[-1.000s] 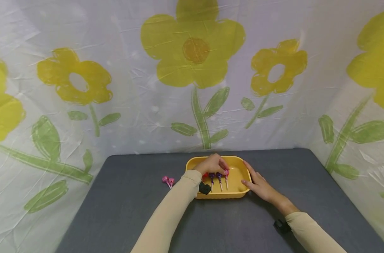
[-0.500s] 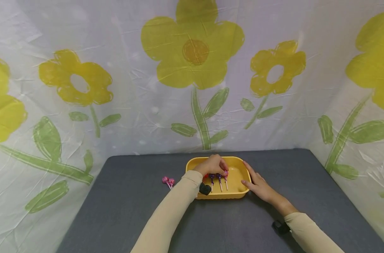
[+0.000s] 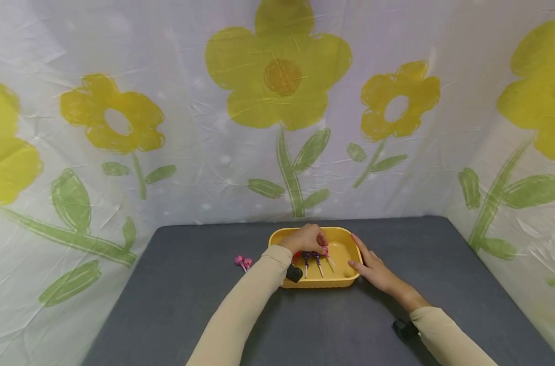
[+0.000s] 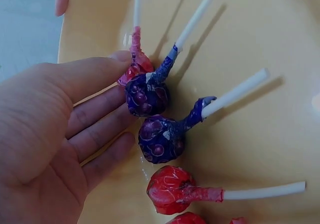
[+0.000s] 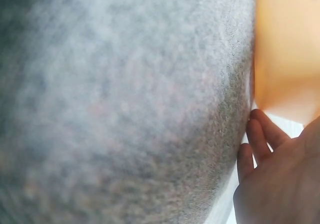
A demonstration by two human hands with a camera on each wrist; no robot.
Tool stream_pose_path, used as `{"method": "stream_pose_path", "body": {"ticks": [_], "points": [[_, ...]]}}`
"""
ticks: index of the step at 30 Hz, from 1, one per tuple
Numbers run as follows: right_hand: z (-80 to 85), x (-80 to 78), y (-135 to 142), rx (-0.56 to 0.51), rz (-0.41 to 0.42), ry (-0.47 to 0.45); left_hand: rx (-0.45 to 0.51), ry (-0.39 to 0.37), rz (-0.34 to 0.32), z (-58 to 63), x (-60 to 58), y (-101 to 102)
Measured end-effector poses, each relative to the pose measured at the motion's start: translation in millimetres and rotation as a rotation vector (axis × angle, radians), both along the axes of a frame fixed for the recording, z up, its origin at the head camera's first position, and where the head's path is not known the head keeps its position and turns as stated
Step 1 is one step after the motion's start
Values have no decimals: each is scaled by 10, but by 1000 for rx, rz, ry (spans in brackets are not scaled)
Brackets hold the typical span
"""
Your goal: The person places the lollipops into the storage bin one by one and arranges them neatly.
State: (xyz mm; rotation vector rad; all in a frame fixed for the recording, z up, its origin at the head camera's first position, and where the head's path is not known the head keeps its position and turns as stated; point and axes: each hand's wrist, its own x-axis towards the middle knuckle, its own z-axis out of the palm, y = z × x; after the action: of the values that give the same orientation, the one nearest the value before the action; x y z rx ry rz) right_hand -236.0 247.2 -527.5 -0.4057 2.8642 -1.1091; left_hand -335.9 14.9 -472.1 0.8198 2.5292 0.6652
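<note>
Inside the yellow tray [image 3: 339,280], my left hand [image 3: 307,239] pinches a pink lollipop [image 4: 135,66] at its wrapped head, thumb against the fingers. Beside it in the left wrist view are two purple lollipops [image 4: 147,93], one touching the pink one's head. A red lollipop [image 4: 172,189] lies past them, with more red wrapping cut off at the lower edge. My right hand [image 3: 378,269] holds the tray's right end, thumb over the rim and fingers along the outside. The right wrist view shows its fingers against the tray's outer wall.
Two pink lollipops [image 3: 243,262] lie on the dark grey table [image 3: 204,284], left of the tray, their sticks partly behind my left sleeve [image 3: 245,300]. Behind the table hangs a flower-printed cloth [image 3: 190,152].
The pinched pink lollipop has turned, its stick end swinging to the right. The right hand and the tray stay put.
</note>
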Motion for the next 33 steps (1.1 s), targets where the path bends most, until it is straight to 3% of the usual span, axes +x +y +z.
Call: {"method": "stream_pose_path", "body": {"ticks": [12, 24, 33], "points": [[4, -12, 1, -1, 12, -1, 23, -16, -23, 10, -8, -78], [17, 5, 2, -22, 15, 28, 159, -35, -42, 63, -17, -320], [16, -4, 12, -25, 17, 12, 282, -58, 13, 66, -21, -592]]}}
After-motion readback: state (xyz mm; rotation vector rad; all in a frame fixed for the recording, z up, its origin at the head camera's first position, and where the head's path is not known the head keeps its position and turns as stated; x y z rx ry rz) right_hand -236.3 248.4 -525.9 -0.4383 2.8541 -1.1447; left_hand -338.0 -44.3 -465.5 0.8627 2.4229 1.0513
